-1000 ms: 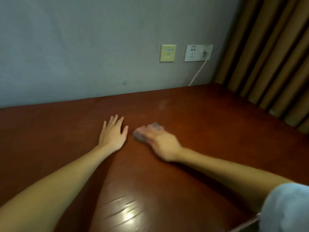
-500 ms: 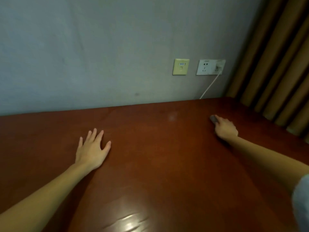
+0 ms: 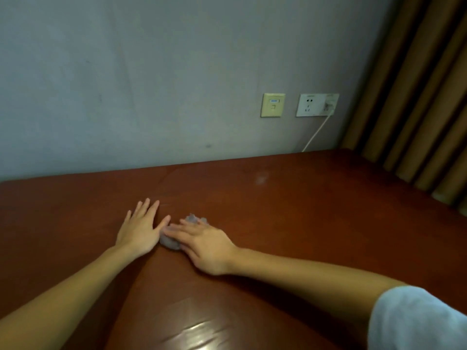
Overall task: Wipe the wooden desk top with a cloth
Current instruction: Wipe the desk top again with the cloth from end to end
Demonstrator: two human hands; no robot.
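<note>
Your right hand (image 3: 204,246) presses the grey cloth (image 3: 170,243) under flat, outstretched fingers, not curled round it. Just beside it, your left hand (image 3: 141,231) lies spread, palm down, on the wooden desk top (image 3: 303,223).

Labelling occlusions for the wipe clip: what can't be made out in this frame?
Cloth, head view: mostly under the right hand, so its size and fold are hidden.
Yellow wall plate, head view: label too small to read.
White cord, head view: lower end drops behind the back edge of the desk top.
Left and near edges of the desk top, head view: cut off by the frame.
</note>
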